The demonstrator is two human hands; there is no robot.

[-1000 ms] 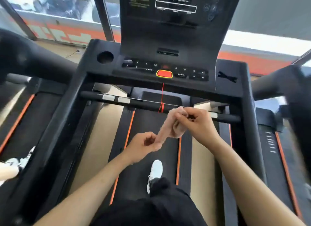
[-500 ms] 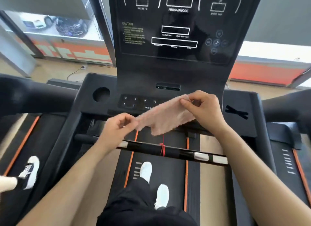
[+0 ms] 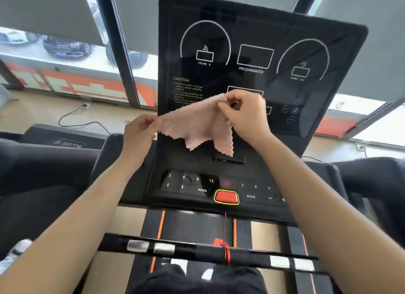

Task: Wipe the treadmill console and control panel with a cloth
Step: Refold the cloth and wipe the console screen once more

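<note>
A pale pink cloth (image 3: 197, 127) hangs spread between both hands in front of the black upright console (image 3: 258, 52). My left hand (image 3: 140, 133) pinches its left corner beside the console's left edge. My right hand (image 3: 245, 114) pinches its upper right corner, in front of the console's lower middle. I cannot tell whether the cloth touches the screen. Below lies the control panel (image 3: 210, 184) with numbered keys and a red stop button (image 3: 226, 197).
A black crossbar (image 3: 197, 250) with silver grip sensors and a red safety cord (image 3: 225, 239) runs below the panel. Padded handrails (image 3: 43, 162) flank both sides. Windows and a floor cable (image 3: 79, 118) lie behind. A neighbouring treadmill stands at left.
Both hands have risen with the cloth from crossbar height to the console's lower half. The cloth went from bunched to spread out. The view tilted upward.
</note>
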